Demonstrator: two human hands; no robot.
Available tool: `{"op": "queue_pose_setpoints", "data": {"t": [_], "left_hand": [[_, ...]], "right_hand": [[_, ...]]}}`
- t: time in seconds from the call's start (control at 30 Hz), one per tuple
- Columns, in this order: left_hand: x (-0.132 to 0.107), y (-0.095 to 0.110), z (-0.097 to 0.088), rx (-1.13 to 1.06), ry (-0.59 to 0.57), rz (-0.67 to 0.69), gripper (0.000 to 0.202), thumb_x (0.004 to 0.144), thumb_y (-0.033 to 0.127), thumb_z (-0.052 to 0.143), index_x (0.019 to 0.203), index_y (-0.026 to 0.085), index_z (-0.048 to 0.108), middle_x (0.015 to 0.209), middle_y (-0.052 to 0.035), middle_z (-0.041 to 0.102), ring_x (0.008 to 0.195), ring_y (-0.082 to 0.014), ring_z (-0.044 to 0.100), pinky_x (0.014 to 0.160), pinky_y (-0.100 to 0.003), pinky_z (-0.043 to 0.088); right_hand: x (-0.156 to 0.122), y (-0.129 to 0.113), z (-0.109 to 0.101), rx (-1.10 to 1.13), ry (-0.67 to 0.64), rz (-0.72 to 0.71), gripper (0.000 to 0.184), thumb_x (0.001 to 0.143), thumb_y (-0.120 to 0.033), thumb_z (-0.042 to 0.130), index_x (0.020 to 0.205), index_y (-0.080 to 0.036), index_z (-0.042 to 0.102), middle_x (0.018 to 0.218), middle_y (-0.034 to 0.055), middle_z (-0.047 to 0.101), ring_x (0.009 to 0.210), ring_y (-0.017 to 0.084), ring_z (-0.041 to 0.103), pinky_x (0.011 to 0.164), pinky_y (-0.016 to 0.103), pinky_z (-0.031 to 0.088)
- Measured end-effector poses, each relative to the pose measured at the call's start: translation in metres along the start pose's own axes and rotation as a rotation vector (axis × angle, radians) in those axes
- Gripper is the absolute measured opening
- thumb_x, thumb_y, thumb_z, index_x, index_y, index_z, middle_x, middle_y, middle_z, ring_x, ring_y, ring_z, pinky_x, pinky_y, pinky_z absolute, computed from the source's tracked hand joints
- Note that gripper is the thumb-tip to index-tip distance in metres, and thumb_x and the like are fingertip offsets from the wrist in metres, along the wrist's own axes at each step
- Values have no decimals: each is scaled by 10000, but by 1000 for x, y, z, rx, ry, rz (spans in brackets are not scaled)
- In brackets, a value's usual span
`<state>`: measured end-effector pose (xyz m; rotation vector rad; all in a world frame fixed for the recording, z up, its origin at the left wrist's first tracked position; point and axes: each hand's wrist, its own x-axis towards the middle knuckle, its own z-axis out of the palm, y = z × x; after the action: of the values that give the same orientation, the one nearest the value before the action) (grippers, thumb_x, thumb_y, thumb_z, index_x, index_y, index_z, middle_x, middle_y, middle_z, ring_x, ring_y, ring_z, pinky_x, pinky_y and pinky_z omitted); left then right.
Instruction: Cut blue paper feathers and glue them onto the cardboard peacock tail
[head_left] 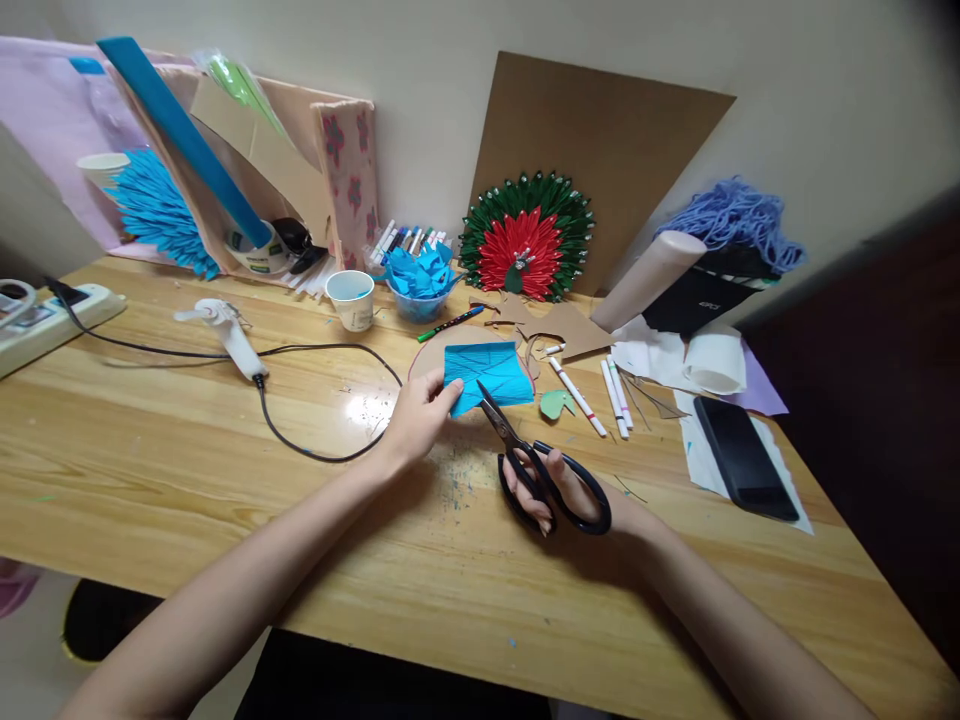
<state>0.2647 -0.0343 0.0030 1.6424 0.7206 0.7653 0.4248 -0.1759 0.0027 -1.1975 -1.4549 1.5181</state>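
My left hand (421, 418) pinches the left edge of a blue sheet of crinkled paper (491, 370) between thumb and fingers. Lines run across the sheet. In my right hand (546, 488) is a pair of black-handled scissors (517, 440), with fingers and thumb through the large loops. The scissors point up and left, and their tip meets the lower part of the blue paper. Whether the blades are parted is hard to make out. Behind the paper lies a round piece of cardboard (427, 352), partly covered.
A white glue gun (232, 335) trails a black cord on the left. Behind stand a paper cup (350, 300), a bowl of blue paper pieces (421, 290) and a red-green petal craft (525, 240). Markers (577, 397) and a phone (745, 458) lie right.
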Motion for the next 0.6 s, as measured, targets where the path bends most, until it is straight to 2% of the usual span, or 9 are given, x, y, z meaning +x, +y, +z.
{"op": "queue_pose_setpoints", "data": {"t": [0.3, 0.6], "left_hand": [[3, 1, -5, 81, -102, 1, 264, 831, 368, 461, 683, 154, 503, 646, 26, 458, 629, -121, 418, 602, -234, 333], [2, -2, -2, 151, -60, 26, 365, 896, 438, 361, 660, 169, 434, 632, 26, 376, 629, -120, 375, 593, -242, 302]], "right_hand": [[-4, 13, -4, 13, -64, 8, 696, 774, -785, 185, 824, -156, 478, 527, -61, 390, 388, 66, 372, 388, 199, 367], [-4, 12, -2, 11, -41, -2, 663, 767, -790, 212, 814, -170, 444, 523, -74, 362, 385, 60, 331, 370, 188, 347]]}}
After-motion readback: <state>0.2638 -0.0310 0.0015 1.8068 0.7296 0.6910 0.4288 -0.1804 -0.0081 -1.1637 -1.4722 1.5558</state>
